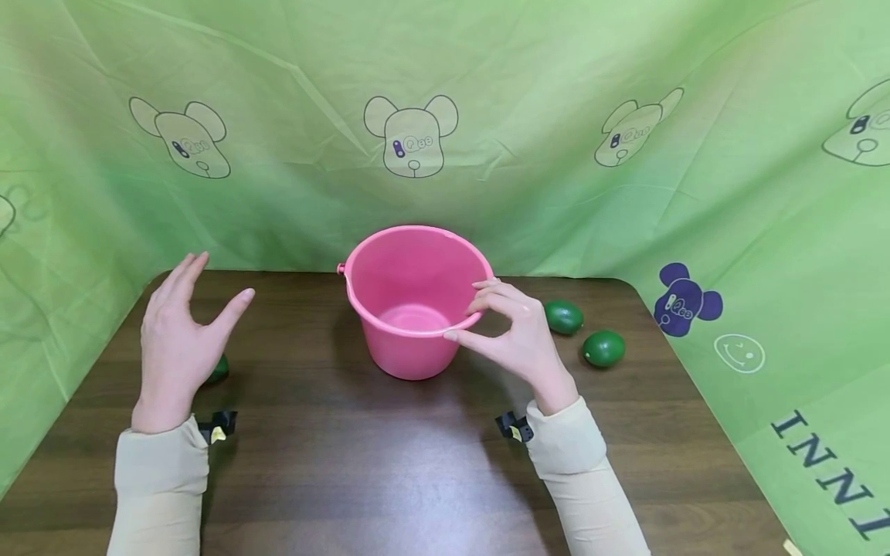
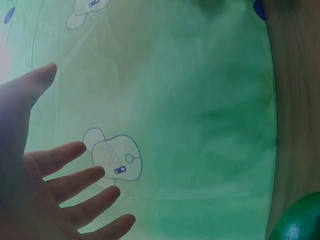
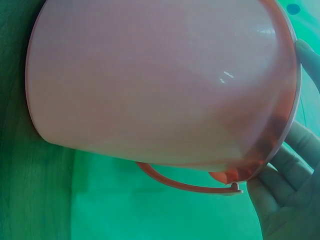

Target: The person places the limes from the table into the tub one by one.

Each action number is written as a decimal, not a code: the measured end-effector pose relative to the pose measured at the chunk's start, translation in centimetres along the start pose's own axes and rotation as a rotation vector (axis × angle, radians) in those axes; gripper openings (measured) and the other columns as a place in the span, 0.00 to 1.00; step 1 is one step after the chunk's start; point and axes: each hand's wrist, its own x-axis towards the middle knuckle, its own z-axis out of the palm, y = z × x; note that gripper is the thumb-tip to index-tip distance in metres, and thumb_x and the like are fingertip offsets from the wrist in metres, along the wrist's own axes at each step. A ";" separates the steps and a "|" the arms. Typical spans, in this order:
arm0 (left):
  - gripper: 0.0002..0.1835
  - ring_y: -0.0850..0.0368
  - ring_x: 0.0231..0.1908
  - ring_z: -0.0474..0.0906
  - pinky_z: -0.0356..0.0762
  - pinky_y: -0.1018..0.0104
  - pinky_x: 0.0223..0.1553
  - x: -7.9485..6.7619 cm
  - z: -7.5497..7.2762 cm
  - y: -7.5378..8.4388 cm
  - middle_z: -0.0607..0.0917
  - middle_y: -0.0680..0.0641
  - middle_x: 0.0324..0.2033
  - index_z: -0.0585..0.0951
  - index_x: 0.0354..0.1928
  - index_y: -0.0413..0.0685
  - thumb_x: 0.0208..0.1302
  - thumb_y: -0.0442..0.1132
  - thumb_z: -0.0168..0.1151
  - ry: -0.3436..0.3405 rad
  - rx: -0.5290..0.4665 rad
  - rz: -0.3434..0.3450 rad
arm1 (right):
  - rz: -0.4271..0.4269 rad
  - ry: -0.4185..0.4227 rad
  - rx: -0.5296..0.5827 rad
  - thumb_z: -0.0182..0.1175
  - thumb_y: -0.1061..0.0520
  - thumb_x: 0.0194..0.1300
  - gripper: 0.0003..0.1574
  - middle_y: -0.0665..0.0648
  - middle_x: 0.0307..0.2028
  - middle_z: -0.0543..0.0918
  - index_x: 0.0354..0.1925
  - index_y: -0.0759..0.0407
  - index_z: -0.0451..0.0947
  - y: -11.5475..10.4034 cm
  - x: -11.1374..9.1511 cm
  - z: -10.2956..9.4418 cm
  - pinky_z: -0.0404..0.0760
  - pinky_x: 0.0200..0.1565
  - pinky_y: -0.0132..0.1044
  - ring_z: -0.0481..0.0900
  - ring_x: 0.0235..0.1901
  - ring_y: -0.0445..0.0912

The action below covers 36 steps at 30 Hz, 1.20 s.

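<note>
In the head view, a pink bucket [image 1: 412,354] stands upright near the middle of the back edge of the brown tabletop [image 1: 375,479], its mouth facing up and its base-to-mouth axis close to vertical. The person's right hand [image 1: 518,336] grips the rim at its near right, thumb and curled fingers on it. Two green limes lie behind that hand, toward the back right corner: the farther lime [image 1: 564,317] and the nearer lime [image 1: 603,349]. The left hand [image 1: 174,344] is well apart from the bucket, thumb and fingers spread, partly covering a third lime [image 1: 219,371] near the left edge.

In the left wrist view, the left hand's fingers are splayed and hold nothing; a lime shows in the lower right corner.

In the right wrist view, the bucket's axis runs sideways across the frame, base left, mouth right toward the right hand; its handle [image 3: 185,186] hangs along one side.
</note>
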 end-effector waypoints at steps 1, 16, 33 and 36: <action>0.40 0.37 0.72 0.59 0.53 0.37 0.70 0.0 -0.1 -0.1 0.67 0.45 0.74 0.69 0.75 0.50 0.65 0.56 0.69 -0.001 0.004 -0.001 | 0.000 0.000 -0.001 0.84 0.48 0.45 0.18 0.43 0.37 0.85 0.30 0.48 0.85 0.0 0.0 0.0 0.75 0.60 0.43 0.80 0.54 0.51; 0.39 0.37 0.72 0.60 0.52 0.39 0.71 0.3 -2.1 -1.3 0.67 0.42 0.73 0.68 0.75 0.49 0.67 0.55 0.67 -0.004 0.027 -0.045 | 0.003 -0.001 -0.002 0.84 0.47 0.46 0.17 0.42 0.37 0.84 0.30 0.48 0.85 0.0 0.0 0.1 0.75 0.61 0.42 0.79 0.55 0.45; 0.41 0.37 0.72 0.60 0.55 0.39 0.71 0.7 -3.7 -2.8 0.67 0.41 0.73 0.65 0.77 0.47 0.68 0.55 0.66 -0.059 0.055 -0.064 | 0.001 0.008 -0.008 0.83 0.47 0.46 0.17 0.43 0.37 0.85 0.30 0.48 0.85 0.0 0.1 0.2 0.75 0.61 0.42 0.79 0.55 0.45; 0.42 0.34 0.72 0.58 0.53 0.36 0.70 0.8 -4.0 -3.2 0.66 0.39 0.73 0.63 0.78 0.47 0.68 0.56 0.66 -0.101 0.067 -0.068 | 0.003 0.007 -0.003 0.83 0.47 0.46 0.17 0.43 0.37 0.85 0.30 0.48 0.85 0.0 0.1 0.2 0.75 0.61 0.42 0.80 0.55 0.49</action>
